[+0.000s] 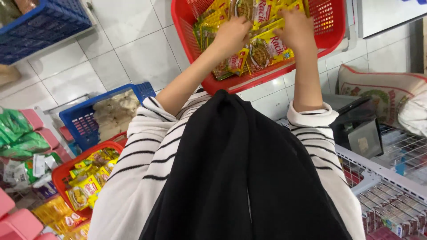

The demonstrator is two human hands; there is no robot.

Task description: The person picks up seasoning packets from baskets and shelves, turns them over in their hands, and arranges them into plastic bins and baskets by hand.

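**Both hands down among yellow sachets in a red basket**

Seen from above, over a black scarf (231, 178) and striped white sleeves (147, 146). Left to right: a blue basket (40, 22) at the upper left corner; green packets (18, 133) at the left edge; a second blue basket (80, 120) of pale blocks; a lower red basket (60, 175) of yellow sachets. Two blue baskets, two red, counted.

Further right, the upper red basket (333, 31), tilted and raised, holding the yellow sachets (267, 44) in a loose overlapping heap, too many and too overlapped to count. Left hand (233, 33) curled, fingers bent down onto the heap's left side, grip on any single sachet impossible to tell. Right hand (297, 29) flat, fingers together, pressing the heap's right side. Sachets directly under both palms, long sides running roughly away from the body; hands level, neither plainly nearer.

At far right, a wire shelf (391, 178) and a printed sack (378, 91).
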